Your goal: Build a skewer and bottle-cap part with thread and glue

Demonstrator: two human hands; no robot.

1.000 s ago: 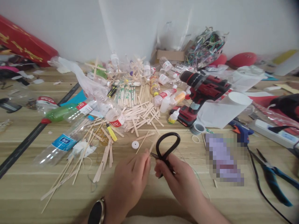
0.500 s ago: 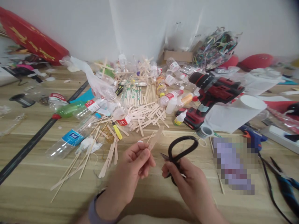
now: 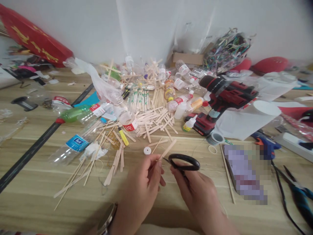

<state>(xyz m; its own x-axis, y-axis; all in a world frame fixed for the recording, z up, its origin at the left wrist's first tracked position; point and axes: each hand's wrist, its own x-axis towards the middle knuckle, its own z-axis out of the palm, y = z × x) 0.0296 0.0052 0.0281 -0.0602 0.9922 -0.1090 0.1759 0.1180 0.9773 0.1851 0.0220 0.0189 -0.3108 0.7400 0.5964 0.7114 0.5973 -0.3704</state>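
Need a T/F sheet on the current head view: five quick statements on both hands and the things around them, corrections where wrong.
1. The left hand pinches a flat wooden stick. True.
2. The upright power tool is a sander. False: it is a cordless drill, standing on its battery base.
3. The right hand holds black-handled scissors. True.
4. The hand tool at the right edge has red handles. False: the pliers there have blue-and-black handles.
5. A small white disc lies on the table just beyond the left hand. True.
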